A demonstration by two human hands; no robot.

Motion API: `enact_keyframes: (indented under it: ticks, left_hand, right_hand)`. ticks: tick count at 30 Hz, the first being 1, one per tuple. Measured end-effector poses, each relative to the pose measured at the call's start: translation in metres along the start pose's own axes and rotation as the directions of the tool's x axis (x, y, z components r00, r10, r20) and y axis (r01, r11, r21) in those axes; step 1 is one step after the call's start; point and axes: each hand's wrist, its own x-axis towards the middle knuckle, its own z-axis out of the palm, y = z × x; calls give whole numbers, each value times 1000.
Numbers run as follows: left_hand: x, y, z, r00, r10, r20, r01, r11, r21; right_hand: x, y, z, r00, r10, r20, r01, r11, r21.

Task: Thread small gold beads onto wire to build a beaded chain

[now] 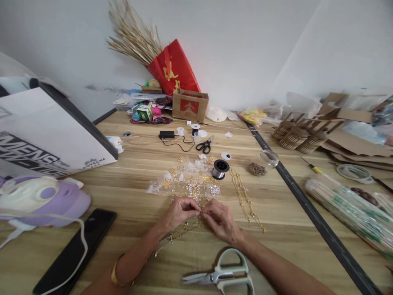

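Note:
Over the middle of the wooden table, my left hand (182, 213) and my right hand (220, 220) meet fingertip to fingertip, both pinched closed. A thin gold chain with small clear beads (179, 234) trails from between them, down and left under my left forearm. The exact piece at the fingertips is too small to make out. Just beyond lies a pile of gold and clear beads (194, 187) with small plastic bags around it. Finished-looking gold chains (241, 192) lie to the right. Nearer me, between my forearms, rest pale-handled scissors (229, 273).
A spool of silver wire (220, 169) stands behind the beads, with black scissors (205, 144) farther back. A jar of brown beads (258, 168) is at right. A black phone (76, 250) and a purple-white device (46, 198) lie left. Packaged sticks (350, 209) lie far right.

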Motion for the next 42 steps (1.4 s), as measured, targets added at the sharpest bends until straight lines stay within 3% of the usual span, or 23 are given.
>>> enact_keyframes:
  ticks: [42]
  left_hand:
    - [-2, 3, 2, 998, 67, -19, -65, 994, 83]
  right_hand:
    - [-3, 4, 5, 999, 26, -46, -26, 1000, -16]
